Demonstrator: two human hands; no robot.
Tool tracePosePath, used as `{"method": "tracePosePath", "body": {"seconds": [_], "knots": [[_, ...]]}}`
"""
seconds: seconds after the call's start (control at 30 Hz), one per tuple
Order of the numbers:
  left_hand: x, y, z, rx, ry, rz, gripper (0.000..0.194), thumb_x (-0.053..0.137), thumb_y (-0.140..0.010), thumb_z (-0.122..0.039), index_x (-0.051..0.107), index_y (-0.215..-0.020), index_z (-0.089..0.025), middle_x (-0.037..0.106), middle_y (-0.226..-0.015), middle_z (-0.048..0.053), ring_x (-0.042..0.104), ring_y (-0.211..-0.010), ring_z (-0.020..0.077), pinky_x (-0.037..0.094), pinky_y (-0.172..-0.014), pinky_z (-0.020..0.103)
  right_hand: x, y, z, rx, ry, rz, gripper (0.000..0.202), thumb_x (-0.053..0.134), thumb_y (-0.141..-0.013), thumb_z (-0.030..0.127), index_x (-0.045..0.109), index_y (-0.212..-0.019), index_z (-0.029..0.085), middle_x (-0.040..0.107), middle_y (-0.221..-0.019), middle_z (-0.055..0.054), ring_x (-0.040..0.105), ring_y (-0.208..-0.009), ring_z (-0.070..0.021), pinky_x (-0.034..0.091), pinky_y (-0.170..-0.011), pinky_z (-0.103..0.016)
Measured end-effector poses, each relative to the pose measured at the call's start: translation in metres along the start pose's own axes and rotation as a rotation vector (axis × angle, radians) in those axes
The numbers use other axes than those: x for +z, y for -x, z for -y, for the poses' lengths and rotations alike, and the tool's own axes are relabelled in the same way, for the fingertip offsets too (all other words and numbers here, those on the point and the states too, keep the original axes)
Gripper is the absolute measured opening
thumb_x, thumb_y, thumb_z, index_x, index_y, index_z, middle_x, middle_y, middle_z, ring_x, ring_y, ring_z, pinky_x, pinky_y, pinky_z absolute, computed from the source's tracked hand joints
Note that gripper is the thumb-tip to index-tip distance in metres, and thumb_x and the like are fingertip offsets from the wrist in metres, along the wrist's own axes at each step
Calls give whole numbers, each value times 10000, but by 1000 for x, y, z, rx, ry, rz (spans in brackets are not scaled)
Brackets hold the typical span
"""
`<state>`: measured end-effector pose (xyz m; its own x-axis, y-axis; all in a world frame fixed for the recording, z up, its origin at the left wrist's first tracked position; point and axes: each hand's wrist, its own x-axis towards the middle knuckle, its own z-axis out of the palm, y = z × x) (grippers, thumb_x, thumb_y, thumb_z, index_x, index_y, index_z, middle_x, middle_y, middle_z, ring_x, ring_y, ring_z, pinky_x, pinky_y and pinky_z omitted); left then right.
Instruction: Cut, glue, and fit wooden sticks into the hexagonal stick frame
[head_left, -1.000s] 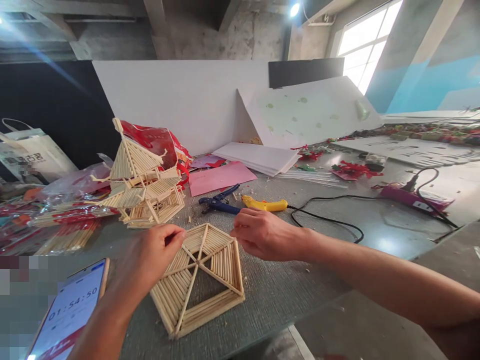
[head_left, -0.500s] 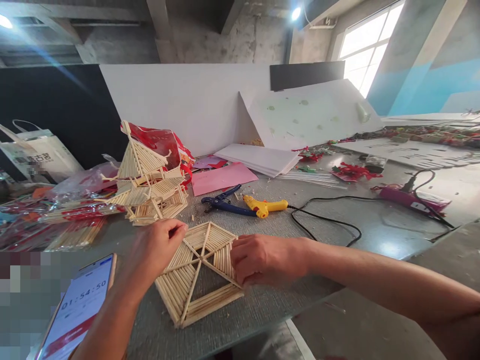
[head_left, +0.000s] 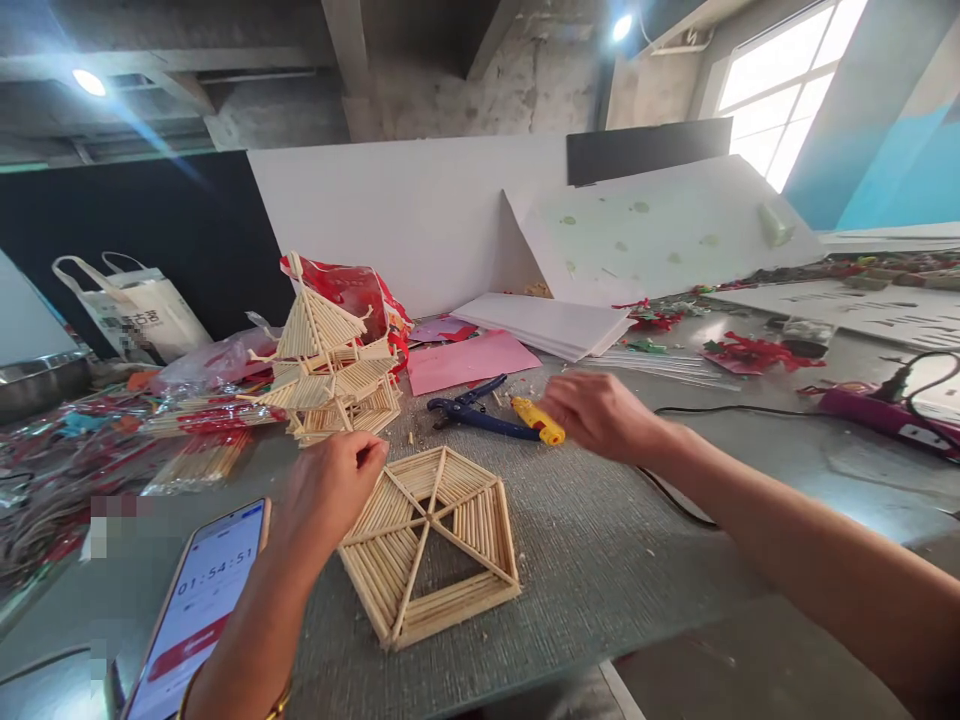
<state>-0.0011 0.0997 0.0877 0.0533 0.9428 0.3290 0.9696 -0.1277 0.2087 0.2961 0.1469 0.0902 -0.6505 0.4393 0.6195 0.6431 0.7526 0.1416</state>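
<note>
A hexagonal frame of thin wooden sticks point(head_left: 450, 602) lies flat on the table, its sections partly filled with sticks. My left hand point(head_left: 337, 490) is closed at the frame's upper left edge; what its fingers pinch, if anything, is hidden. Farther right, my right hand point(head_left: 600, 415) is closed round the handle end of a yellow glue gun point(head_left: 538, 420). Beside the glue gun lies a dark blue cutter point(head_left: 484, 418). Behind my left hand stands a tiered stick tower point(head_left: 319, 330) with a pointed roof.
A phone point(head_left: 199, 600) showing a timer lies at the left. Bagged sticks point(head_left: 202, 455) are behind it. Pink paper point(head_left: 472, 360) and white boards point(head_left: 547, 322) lie at the back. A black cable point(head_left: 720, 408) runs to a purple power strip point(head_left: 885, 415).
My right hand has left the frame's right side and moved up to the glue gun, taking hold of it. The view has shifted left. My left hand stays at the frame.
</note>
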Motion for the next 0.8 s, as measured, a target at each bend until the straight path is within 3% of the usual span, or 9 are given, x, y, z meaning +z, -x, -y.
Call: {"method": "tracePosePath", "body": {"seconds": [0.1,0.23,0.4,0.53,0.63,0.7,0.8], "knots": [[2,-1,1,-12,-46,-3,318,384,-844,-338,677,-842,-214,701,-807,42,619,-711,172,360,-589,242,-11,0,-17,166,87,-166,345,373,-912,342,430,-606,194,441,-562,0,380,-528,-114,304,-527,-254],[5,-2,2,-44,-79,1,324,376,-853,-348,672,-861,-215,700,-827,41,625,-729,174,360,-582,237,-17,0,-26,264,113,-299,266,424,-888,337,506,-678,196,531,-655,-30,477,-618,-143,369,-584,-267],[8,-2,0,-24,-70,-24,315,376,-853,-341,665,-873,-218,699,-886,36,626,-772,178,387,-608,240,-9,-1,-29,294,105,-291,146,474,-849,240,551,-733,198,579,-735,-39,524,-696,-162,401,-645,-284],[9,-1,-4,2,-66,-35,301,383,-847,-318,658,-887,-205,693,-911,37,625,-807,181,412,-663,249,0,1,-37,272,213,-233,166,454,-854,204,584,-752,190,599,-765,-45,526,-740,-169,388,-704,-303],[9,0,-4,-13,-90,-50,295,392,-843,-325,655,-906,-205,688,-926,45,625,-826,196,418,-670,263,-4,12,-65,411,375,-250,168,469,-834,189,616,-753,191,614,-781,-43,524,-776,-176,358,-743,-325],[7,0,-3,-31,-109,-92,301,386,-847,-333,651,-916,-208,685,-927,51,625,-818,203,419,-664,269,-16,24,-93,603,453,-367,160,489,-813,192,634,-747,179,621,-782,-60,523,-779,-193,339,-757,-360],[6,2,0,-30,-99,-188,299,377,-855,-329,639,-927,-205,676,-946,57,620,-834,200,423,-692,266,-35,40,-125,754,489,-482,260,400,-855,188,645,-784,139,612,-751,-115,513,-740,-220,333,-731,-422]]}}
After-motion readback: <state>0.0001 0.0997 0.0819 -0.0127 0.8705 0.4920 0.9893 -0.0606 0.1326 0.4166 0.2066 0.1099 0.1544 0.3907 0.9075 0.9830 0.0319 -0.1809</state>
